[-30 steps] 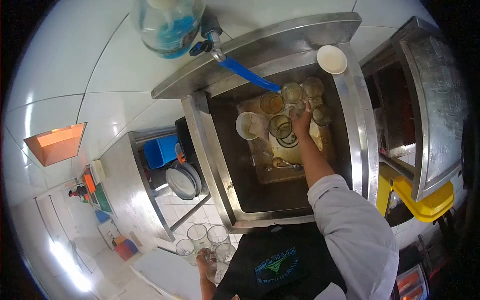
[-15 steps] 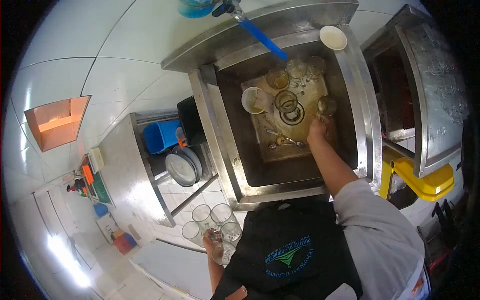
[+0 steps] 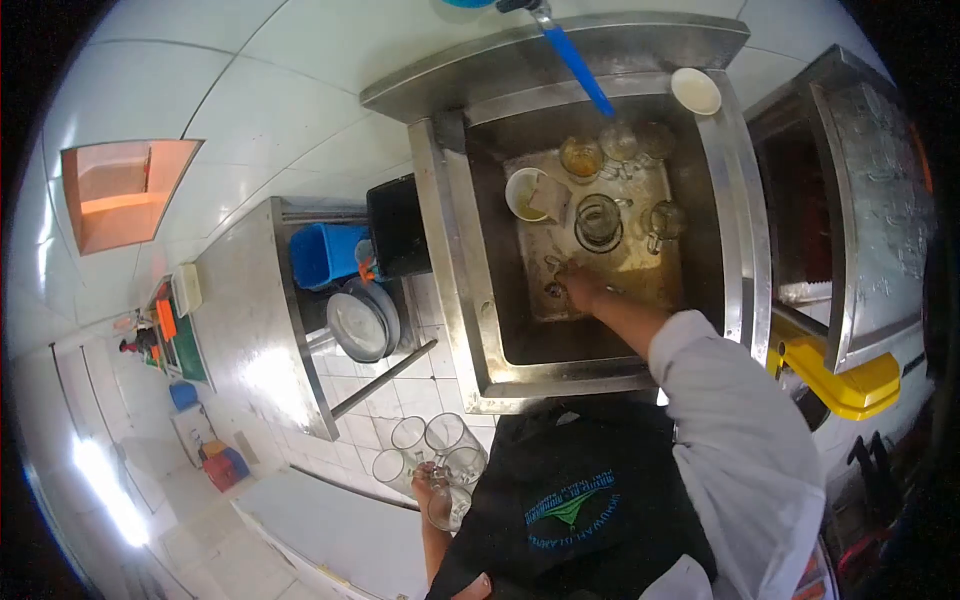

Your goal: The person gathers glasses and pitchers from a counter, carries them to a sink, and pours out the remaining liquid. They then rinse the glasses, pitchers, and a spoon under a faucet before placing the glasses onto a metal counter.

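Right hand (image 3: 582, 287) has shifted from a sink mug (image 3: 665, 219) to spoons (image 3: 554, 290) toward the sink's (image 3: 484, 300) near-left corner, grip unclear; left hand (image 3: 425, 484) clasps glass mugs (image 3: 447, 434), likely fragile, slippery, best held by handles.

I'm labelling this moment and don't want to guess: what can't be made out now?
- Head view: the right hand hides part of the spoons and its own grip.
- Head view: mugs overlap the left hand's fingers.
- Head view: the top edge cuts off the blue container.
- Head view: the apron's smaller lettering is too blurred to read surely.
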The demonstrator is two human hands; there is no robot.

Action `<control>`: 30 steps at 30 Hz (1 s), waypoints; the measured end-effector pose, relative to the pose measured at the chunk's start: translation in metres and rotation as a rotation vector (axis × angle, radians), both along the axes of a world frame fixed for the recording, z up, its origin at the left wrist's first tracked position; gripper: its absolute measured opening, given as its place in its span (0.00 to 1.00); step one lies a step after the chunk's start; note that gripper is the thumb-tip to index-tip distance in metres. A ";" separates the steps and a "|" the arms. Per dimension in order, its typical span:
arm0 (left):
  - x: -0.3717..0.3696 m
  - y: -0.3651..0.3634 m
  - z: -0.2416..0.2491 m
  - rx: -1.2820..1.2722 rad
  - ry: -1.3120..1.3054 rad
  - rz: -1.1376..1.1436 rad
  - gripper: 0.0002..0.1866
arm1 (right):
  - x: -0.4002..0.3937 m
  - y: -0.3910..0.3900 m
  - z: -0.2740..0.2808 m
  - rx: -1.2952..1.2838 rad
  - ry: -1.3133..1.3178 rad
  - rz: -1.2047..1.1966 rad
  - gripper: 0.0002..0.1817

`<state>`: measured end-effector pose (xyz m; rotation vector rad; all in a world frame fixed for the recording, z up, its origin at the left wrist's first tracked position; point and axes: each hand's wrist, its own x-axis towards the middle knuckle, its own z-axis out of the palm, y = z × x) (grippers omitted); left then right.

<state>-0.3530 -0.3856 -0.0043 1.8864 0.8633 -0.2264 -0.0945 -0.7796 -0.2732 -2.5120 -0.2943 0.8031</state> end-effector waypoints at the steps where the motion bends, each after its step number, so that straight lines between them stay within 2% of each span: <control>1: -0.005 0.001 -0.001 0.022 -0.010 -0.010 0.08 | 0.003 0.002 0.003 0.215 0.090 -0.228 0.17; 2: -0.008 0.002 -0.002 0.048 -0.016 -0.036 0.09 | 0.007 0.001 0.006 0.431 0.180 -0.453 0.17; 4: -0.012 0.005 0.003 0.099 -0.010 -0.097 0.11 | 0.016 0.009 -0.003 0.547 0.261 -0.573 0.17; 6: -0.023 0.015 0.004 0.062 -0.010 0.006 0.12 | 0.015 0.006 -0.044 0.389 0.196 -0.373 0.16; 9: -0.030 0.030 -0.009 0.056 -0.032 0.055 0.13 | 0.019 -0.014 -0.064 0.320 -0.059 -0.077 0.16; 11: -0.032 0.044 -0.015 0.058 -0.062 -0.007 0.14 | 0.016 -0.034 -0.079 0.186 -0.062 -0.066 0.16; 14: -0.024 0.063 -0.024 -0.164 -0.167 0.091 0.14 | 0.001 -0.043 -0.068 0.034 0.035 -0.183 0.17; 15: -0.021 0.072 -0.028 -0.105 -0.196 -0.033 0.14 | -0.001 -0.047 -0.060 -0.009 0.076 -0.242 0.17; 18: 0.011 0.078 -0.009 0.189 -0.148 -0.261 0.15 | -0.001 -0.061 -0.095 -0.166 0.141 -0.054 0.19; 19: 0.018 0.082 -0.004 0.070 -0.119 -0.147 0.15 | -0.001 -0.066 -0.091 -0.208 0.048 0.034 0.19; 21: 0.021 0.114 -0.022 -0.045 -0.128 -0.067 0.15 | -0.004 -0.067 -0.083 -0.285 -0.139 0.221 0.19; 22: 0.020 0.129 -0.029 -0.102 -0.138 -0.018 0.15 | -0.004 -0.063 -0.076 -0.277 -0.095 0.096 0.18; 23: 0.023 0.139 -0.026 0.108 -0.081 -0.150 0.14 | -0.004 -0.059 -0.069 -0.267 -0.051 -0.024 0.18; 24: 0.025 0.153 -0.028 0.136 -0.088 -0.181 0.14 | -0.002 -0.057 -0.064 -0.258 -0.006 -0.141 0.18; 26: 0.025 0.176 -0.034 0.196 -0.089 -0.249 0.13 | 0.002 -0.061 -0.074 -0.227 0.006 -0.095 0.17; 27: 0.033 0.175 -0.024 0.115 -0.098 -0.177 0.11 | 0.004 -0.062 -0.079 -0.210 0.018 -0.077 0.17; 29: 0.028 0.203 -0.039 0.025 -0.055 -0.031 0.12 | 0.003 -0.065 -0.077 -0.334 0.003 -0.040 0.19; 30: 0.034 0.202 -0.031 0.107 -0.022 -0.094 0.12 | 0.003 -0.066 -0.076 -0.378 0.025 0.005 0.20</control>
